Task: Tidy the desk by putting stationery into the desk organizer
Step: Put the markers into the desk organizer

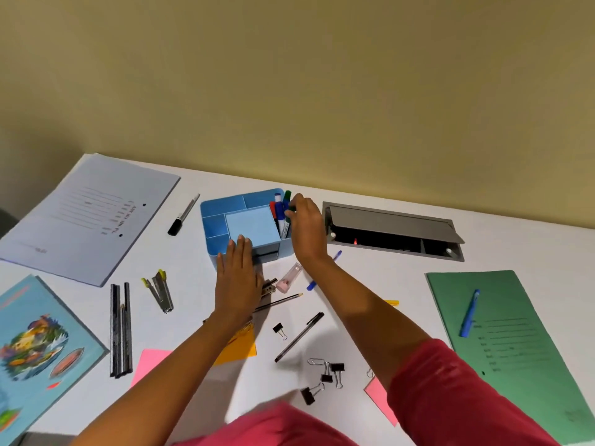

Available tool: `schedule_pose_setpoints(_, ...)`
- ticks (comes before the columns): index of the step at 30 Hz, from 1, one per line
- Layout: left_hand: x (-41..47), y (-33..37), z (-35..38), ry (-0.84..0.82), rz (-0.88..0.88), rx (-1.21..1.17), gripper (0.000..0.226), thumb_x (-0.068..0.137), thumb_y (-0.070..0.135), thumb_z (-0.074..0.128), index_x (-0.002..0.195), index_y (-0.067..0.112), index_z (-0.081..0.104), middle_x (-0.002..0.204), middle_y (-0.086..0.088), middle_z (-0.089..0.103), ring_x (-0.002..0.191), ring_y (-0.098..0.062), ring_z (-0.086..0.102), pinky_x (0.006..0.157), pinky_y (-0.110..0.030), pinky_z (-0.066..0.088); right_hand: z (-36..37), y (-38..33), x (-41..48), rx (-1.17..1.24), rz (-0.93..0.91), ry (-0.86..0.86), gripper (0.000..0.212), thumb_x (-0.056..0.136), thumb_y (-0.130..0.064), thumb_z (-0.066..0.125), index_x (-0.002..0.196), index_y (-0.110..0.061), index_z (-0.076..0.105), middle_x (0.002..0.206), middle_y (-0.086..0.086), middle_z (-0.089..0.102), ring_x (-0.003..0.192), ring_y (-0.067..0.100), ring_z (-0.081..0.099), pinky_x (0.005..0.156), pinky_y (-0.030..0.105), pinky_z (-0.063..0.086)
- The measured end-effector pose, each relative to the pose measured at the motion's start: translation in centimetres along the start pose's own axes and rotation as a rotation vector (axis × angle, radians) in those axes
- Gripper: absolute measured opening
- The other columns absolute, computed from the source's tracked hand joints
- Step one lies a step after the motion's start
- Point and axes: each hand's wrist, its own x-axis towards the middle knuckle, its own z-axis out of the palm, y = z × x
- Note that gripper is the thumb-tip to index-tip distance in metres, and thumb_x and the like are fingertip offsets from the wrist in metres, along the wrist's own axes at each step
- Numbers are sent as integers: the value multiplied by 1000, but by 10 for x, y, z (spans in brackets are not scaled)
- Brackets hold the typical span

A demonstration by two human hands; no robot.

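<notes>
Desk organizer (212, 206) — blue, on the surface.
Right grip (304, 220): pinched on the green marker (287, 197), upright in the organizer's right compartment.
Left grip (238, 278): flat, fingers straight, against the organizer's front.
Black marker (183, 215) — left of the organizer, lying diagonally; left grip judged nearer.

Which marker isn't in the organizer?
The black-capped marker, lying flat on the desk left of the blue organizer. The red, blue and green markers stand in its right-hand compartment.

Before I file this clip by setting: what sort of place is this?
Likely an office desk: a built-in cable hatch, a green folder and a blue desk organizer holding markers.
</notes>
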Motion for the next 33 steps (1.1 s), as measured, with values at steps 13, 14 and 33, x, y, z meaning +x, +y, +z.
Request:
schedule_pose_setpoints(13,-4,-9,2,-18,50,4,79,84,8,64,149,6,20,156,-13,21,145,-33,15,115,-42,5,-14,26,-26,214,144,-27,38,96,-1,48,132,-12,53,139,5,49,121,16,52,95,8,41)
schedule_pose_setpoints(14,-4,-10,1,-22,57,4,80,82,7,65,149,5,20,156,-13,21,145,-33,15,115,-42,5,-22,30,-37,235,185,8,33,96,-4,49,127,-13,56,134,4,53,115,15,55,91,8,43)
schedule_pose_setpoints(33,-105,-13,23,-37,125,-190,66,81,-4,58,142,-1,34,148,-18,35,139,-35,28,117,-42,15,-114,129,-311,-268,692,92,36,80,-2,69,110,6,52,96,23,54,80,33,53,61,37,45)
